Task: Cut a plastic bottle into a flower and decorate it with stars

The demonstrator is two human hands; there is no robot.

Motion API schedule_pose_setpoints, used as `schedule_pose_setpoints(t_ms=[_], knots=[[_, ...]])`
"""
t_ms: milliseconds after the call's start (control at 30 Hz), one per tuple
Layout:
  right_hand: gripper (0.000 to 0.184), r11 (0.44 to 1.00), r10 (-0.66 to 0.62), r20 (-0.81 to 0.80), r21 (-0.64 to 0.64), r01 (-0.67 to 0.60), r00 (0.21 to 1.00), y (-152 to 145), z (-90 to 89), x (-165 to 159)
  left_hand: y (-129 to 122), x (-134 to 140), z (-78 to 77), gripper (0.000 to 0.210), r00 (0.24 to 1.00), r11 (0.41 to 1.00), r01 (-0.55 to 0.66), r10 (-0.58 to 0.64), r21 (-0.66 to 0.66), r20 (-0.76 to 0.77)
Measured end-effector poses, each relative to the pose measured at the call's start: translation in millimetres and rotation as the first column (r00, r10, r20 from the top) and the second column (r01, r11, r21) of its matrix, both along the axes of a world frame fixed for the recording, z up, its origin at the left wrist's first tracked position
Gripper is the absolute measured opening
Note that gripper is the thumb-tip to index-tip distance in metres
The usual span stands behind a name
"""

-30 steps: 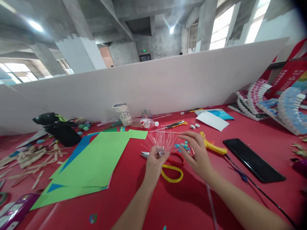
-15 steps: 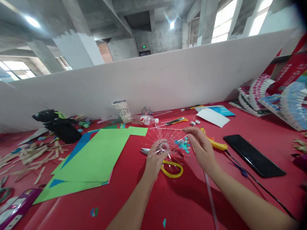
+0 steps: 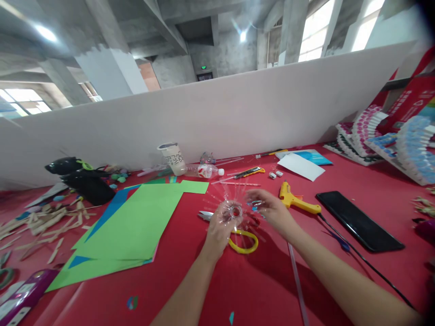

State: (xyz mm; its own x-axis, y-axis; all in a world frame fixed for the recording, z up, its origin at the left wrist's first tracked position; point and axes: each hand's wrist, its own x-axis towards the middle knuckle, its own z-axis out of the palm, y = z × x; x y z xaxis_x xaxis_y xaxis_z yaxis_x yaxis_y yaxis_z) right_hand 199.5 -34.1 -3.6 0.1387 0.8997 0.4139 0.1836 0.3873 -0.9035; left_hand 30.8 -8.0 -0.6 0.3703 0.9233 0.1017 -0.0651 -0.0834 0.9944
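A clear plastic bottle top, cut into thin strips that fan out from its round neck, is held in my left hand. The fingers of that hand wrap around its left side. My right hand hovers at the right of the fan, fingers curved and apart, close to the strip ends; whether it touches one cannot be made out. Below the bottle top lie scissors with a yellow handle, their blades showing at the left. Small blue star sequins are partly hidden behind my right hand.
A yellow glue gun with a black cord and a black phone lie at right. Behind are a utility knife, a plastic bottle and a paper cup. Green sheets and a black bottle lie at left.
My right hand has moved left and slightly down toward the bottle top, covering most of the sequins. The bottle top has shifted slightly right and down in my left hand.
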Motion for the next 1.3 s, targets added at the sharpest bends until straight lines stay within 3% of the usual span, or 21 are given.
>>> schedule_pose_setpoints(t_ms=[233, 367, 600, 833, 1067, 1300], knots=[[0.076, 0.935, 0.346, 0.081, -0.116, -0.336, 0.935, -15.7, 5.5, -11.8, 1.2, 0.1, -1.1, 0.029, 0.995, 0.996, 0.094, -0.093, 0.006, -0.034], [0.077, 0.908, 0.414, 0.067, -0.097, -0.407, 0.908, -18.6, 11.1, -10.0, -2.3, -0.8, -0.5, 0.027, 0.981, 0.983, 0.185, -0.185, 0.004, -0.056], [0.064, 0.903, 0.429, 0.029, -0.031, -0.428, 0.903, -22.2, 10.9, -18.8, -4.7, -0.4, 4.2, 0.033, 0.984, 0.986, 0.168, -0.167, 0.012, -0.063], [0.059, 0.883, 0.465, -0.014, -0.070, -0.465, 0.885, -22.5, 10.7, -19.8, -6.0, 2.7, 7.3, 0.039, 0.972, 0.972, 0.233, -0.233, 0.005, -0.011], [0.083, 0.925, 0.363, -0.082, -0.088, -0.369, 0.928, -15.2, 0.1, -18.4, -2.5, 0.4, 7.7, 0.035, 0.994, 0.995, 0.094, -0.093, 0.021, -0.054], [0.060, 0.939, 0.316, -0.127, -0.100, -0.329, 0.940, -13.7, 3.2, -18.9, -0.3, -2.2, 9.8, 0.030, 1.000, 1.000, 0.019, -0.019, 0.022, 0.008]])
